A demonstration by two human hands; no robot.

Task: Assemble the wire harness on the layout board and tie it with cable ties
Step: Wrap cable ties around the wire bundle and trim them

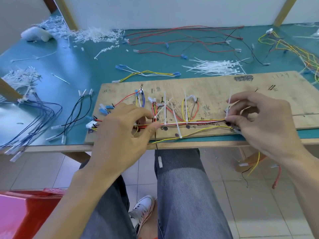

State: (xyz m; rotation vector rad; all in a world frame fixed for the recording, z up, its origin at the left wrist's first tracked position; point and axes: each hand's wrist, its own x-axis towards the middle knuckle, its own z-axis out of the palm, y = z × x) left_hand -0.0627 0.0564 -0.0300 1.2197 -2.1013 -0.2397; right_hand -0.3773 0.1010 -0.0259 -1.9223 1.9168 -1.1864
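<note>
- The wire harness (189,122) is laid along the 6 o'clock edge of the layout board (215,87).
- Its 9 o'clock end is pinched by the left hand (120,135), seemingly so the trunk is held taut.
- At the 3 o'clock end a cable tie (228,106) is pinched by the right hand (264,121), probably for tightening.
- Spare ties (215,67) are heaped toward 12 o'clock, within reach.

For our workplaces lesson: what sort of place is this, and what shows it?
Likely a wire-harness assembly workshop: a marked layout board carrying a harness, a heap of cable ties on the bench, and loose wires lying around.
</note>
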